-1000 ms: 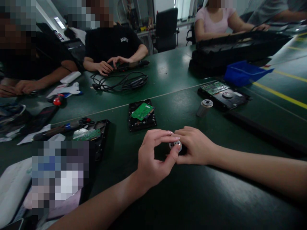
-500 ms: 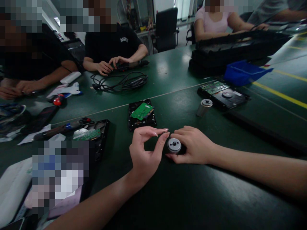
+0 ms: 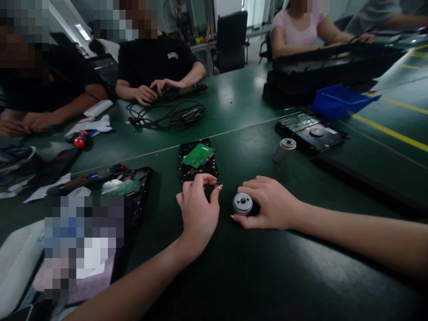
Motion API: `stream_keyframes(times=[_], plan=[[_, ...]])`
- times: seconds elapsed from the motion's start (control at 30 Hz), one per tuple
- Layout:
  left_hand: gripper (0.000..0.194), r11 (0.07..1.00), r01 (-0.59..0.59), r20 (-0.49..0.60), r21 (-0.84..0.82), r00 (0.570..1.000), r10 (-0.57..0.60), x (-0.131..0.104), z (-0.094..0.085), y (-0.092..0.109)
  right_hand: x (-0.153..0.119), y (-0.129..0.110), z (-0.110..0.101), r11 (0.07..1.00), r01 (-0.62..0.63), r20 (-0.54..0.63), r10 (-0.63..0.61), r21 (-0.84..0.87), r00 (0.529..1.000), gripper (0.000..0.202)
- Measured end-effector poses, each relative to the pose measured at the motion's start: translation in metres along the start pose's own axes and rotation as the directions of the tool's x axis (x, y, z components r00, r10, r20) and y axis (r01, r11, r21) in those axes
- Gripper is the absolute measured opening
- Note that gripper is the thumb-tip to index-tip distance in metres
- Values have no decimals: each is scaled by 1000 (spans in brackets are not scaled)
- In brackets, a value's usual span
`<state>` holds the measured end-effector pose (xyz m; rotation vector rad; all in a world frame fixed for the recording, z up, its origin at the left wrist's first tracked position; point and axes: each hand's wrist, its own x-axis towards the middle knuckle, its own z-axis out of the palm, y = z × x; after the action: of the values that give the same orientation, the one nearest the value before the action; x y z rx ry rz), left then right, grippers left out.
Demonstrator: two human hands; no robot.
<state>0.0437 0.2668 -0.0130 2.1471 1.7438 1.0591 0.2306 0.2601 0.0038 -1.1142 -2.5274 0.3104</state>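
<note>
My right hand [image 3: 267,204] is wrapped round an upright metal cylinder [image 3: 242,203] with a holed top. To its left, my left hand [image 3: 200,209] is raised over the table with thumb and forefinger nearly together; a tiny dark item seems to sit between the tips, too small to name. Just beyond my left hand lies a black hard drive [image 3: 184,173] with a green circuit board [image 3: 199,155] on top. A second metal cylinder [image 3: 285,150] stands farther back on the right.
Another drive [image 3: 312,130] lies near a blue bin [image 3: 341,100] at the back right. A black strip [image 3: 368,183] runs along the right. On the left are a screwdriver [image 3: 83,179] and an opened drive [image 3: 144,191]. Coiled cable [image 3: 167,113] and seated people are across the table.
My left hand has moved left, away from the held cylinder and closer to the hard drive with the green board. My right hand and the cylinder have stayed in place.
</note>
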Motion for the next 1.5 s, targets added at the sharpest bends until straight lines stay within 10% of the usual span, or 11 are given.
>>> stream_keyframes(times=[0.43,0.7,1.5], plan=[[24,987,78,-36,-138,996,-84,2,0,4,0,0,1,1000,0,-10,0,-9,1000,39],[38,762,-447,-366,-469,883,294,-12,-6,22,-1,3,4,1000,14,-3,-14,-17,1000,36],[50,730,-494,-273,-472,869,412,-16,-4,18,0,3,3,999,22,18,-21,-31,1000,30]])
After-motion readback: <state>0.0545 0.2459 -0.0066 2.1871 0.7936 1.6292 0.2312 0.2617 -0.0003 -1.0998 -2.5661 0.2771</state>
